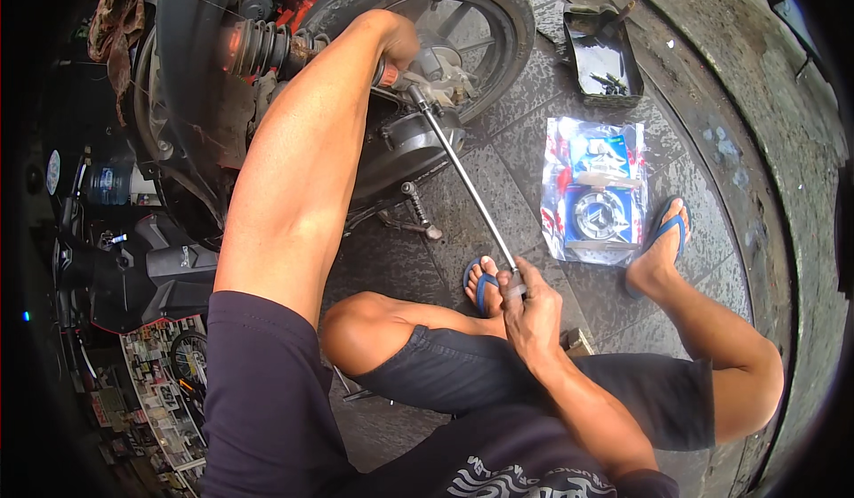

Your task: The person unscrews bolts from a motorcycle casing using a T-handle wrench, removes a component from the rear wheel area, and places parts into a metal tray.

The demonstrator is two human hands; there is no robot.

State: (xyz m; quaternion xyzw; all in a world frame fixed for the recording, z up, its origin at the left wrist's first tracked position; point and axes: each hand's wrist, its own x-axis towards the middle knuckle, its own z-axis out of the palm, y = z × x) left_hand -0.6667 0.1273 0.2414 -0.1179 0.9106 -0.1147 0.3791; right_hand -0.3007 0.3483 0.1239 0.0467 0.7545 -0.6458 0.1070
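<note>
My left hand (pixel 396 46) is closed at the wheel hub (pixel 440 59), beside an orange-red part (pixel 385 75) and the socket end of a long chrome bar wrench (pixel 458 164); what its fingers hold is hidden. My right hand (pixel 531 307) grips the handle at the lower end of that bar. The bar's upper end sits against the silver fittings at the hub of a motorcycle's rear wheel (pixel 511 27), above a dark housing (pixel 400 147). A spring shock absorber (pixel 276 46) lies behind my left forearm.
A clear plastic bag (pixel 556 222) with blue packaged parts lies on the dark tiles (pixel 480 196), near my sandalled right foot. A black metal tray (pixel 608 53) with small items stands above it. A footrest fitting (pixel 418 209) juts below the housing. Another scooter (pixel 133 267) stands at the left.
</note>
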